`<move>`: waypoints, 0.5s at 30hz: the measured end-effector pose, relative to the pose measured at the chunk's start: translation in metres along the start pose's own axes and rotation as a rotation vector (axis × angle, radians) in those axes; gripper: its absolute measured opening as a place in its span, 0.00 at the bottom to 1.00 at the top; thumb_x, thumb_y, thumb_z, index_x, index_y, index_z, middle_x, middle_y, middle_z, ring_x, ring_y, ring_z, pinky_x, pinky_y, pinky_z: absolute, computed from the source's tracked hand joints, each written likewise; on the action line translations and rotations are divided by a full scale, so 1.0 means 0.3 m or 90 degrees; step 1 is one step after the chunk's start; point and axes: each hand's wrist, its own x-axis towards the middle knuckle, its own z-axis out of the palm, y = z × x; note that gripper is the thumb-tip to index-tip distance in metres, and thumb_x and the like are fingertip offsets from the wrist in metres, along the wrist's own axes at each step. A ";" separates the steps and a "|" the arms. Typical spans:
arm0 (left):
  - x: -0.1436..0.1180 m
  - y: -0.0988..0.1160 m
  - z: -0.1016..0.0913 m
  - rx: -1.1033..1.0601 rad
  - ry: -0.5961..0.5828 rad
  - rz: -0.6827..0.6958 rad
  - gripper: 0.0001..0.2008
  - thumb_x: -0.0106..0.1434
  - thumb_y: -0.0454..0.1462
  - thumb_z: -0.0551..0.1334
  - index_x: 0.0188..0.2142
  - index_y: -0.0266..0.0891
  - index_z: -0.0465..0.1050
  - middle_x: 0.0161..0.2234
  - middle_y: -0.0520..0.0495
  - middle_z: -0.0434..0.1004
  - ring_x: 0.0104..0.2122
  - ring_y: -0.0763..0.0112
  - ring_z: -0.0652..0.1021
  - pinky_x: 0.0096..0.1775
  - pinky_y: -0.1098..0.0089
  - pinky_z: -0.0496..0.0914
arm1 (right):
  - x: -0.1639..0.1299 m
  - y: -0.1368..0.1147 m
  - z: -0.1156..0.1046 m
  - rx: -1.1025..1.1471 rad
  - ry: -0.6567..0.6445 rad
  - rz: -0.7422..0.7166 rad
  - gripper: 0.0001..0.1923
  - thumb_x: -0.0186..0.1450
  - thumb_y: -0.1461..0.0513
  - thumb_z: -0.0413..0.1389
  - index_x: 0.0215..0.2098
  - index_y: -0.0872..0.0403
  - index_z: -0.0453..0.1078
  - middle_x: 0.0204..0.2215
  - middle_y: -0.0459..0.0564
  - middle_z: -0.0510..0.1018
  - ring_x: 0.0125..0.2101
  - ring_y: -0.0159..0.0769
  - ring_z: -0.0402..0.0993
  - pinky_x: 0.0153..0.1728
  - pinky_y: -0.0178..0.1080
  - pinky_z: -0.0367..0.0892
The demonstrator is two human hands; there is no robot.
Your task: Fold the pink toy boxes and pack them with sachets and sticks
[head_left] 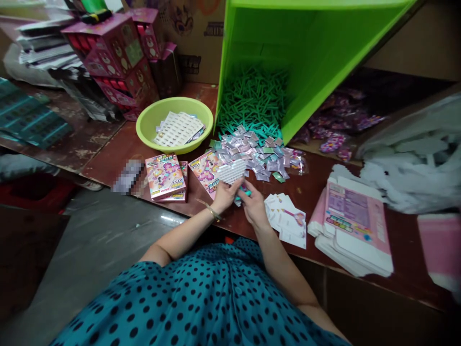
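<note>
My left hand pinches a white heart-shaped board with rows of small bumps, at the table's edge in front of me. Close beside it, the fingers of my right hand are closed around a small teal stick. A flat pink printed box lies partly under the heart-shaped board. Just beyond my hands is a heap of small shiny sachets. White printed cards are fanned out to the right of my right hand.
A lime-green bin on its side spills green sticks. Left of it stands a yellow basin with printed sheets. Finished-looking pink boxes lie nearer. Flattened cartons and a plastic bag occupy the right.
</note>
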 end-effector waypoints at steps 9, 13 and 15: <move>0.515 0.513 -0.347 0.772 0.008 0.177 0.21 0.59 0.30 0.70 0.53 0.32 0.78 0.59 0.33 0.75 0.60 0.49 0.72 0.65 0.53 0.58 | 0.033 0.029 -0.212 0.053 0.166 0.077 0.31 0.50 0.52 0.71 0.52 0.48 0.78 0.48 0.49 0.84 0.51 0.41 0.80 0.58 0.46 0.74; 0.764 0.537 -0.458 0.807 0.129 0.017 0.31 0.52 0.33 0.77 0.51 0.20 0.71 0.68 0.19 0.58 0.64 0.44 0.67 0.67 0.49 0.55 | 0.007 0.085 -0.230 0.038 0.191 0.079 0.31 0.52 0.52 0.71 0.54 0.47 0.77 0.48 0.50 0.84 0.52 0.44 0.80 0.58 0.49 0.74; 0.824 0.500 -0.497 0.785 0.146 -0.020 0.26 0.53 0.35 0.76 0.44 0.17 0.70 0.62 0.19 0.67 0.62 0.49 0.70 0.66 0.53 0.56 | -0.008 0.093 -0.240 0.004 0.196 0.074 0.33 0.53 0.51 0.70 0.56 0.46 0.77 0.51 0.50 0.83 0.54 0.45 0.79 0.60 0.50 0.72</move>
